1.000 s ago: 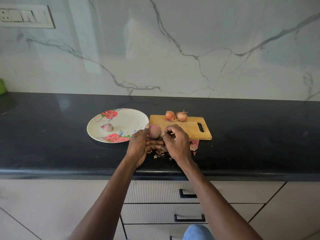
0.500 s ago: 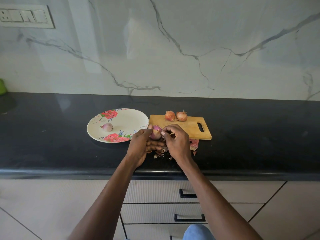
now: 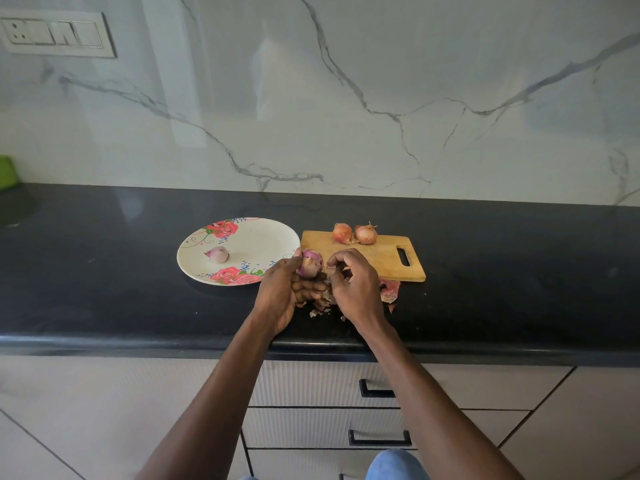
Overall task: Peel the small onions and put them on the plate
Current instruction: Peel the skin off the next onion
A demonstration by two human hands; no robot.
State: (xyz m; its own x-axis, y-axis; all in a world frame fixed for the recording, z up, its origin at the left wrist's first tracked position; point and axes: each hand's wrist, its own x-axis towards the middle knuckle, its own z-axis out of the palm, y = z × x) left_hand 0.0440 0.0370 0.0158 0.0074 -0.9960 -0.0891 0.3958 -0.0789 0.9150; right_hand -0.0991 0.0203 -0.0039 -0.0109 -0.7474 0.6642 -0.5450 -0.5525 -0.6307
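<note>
My left hand [image 3: 282, 292] grips a partly peeled purple onion [image 3: 310, 264] above the counter, just right of the plate. My right hand [image 3: 355, 285] sits close beside it, fingers curled and pinched near the onion's right side; whether it pinches a bit of skin I cannot tell. One peeled onion [image 3: 217, 254] lies on the floral plate [image 3: 258, 237]. Two unpeeled onions [image 3: 342, 233] [image 3: 366, 234] rest at the far edge of the wooden cutting board [image 3: 384, 259].
Loose onion skins [image 3: 389, 291] lie on the black counter [image 3: 104, 271] under and right of my hands. A marble wall with a switch panel [image 3: 55, 34] stands behind. Drawers with black handles [image 3: 377, 393] are below the counter edge.
The onion in my left hand has turned and shows more loose skin on top. My right hand's fingers have drawn slightly away from it to the right.
</note>
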